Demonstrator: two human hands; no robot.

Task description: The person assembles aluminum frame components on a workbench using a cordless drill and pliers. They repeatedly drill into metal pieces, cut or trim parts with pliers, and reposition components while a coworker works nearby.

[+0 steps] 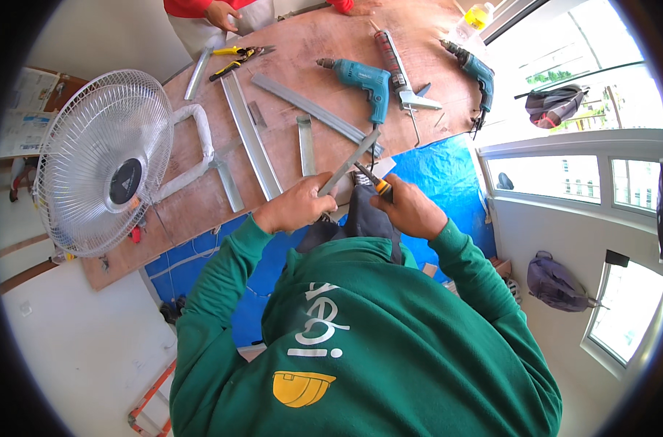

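Note:
My left hand [299,205] is closed around the lower end of a short grey metal strip [352,162], which slants up to the right. My right hand [412,208] grips a hand tool [382,189] with a yellow-and-black handle. Its narrow dark metal end points up and left toward the strip; I cannot make out the exact kind. Both hands are in front of my body, at the near edge of the wooden table [193,156]. On the table beyond them lie a long metal channel [250,135], a second long metal profile [310,109] and a short channel piece [305,146].
A teal power drill [361,81], a caulking gun [397,69], a darker drill [473,71] and yellow-handled tin snips [237,60] lie across the table. A wire-cage fan [102,160] stands left. Blue sheeting [441,175] covers the floor. A red-sleeved person [218,16] stands opposite.

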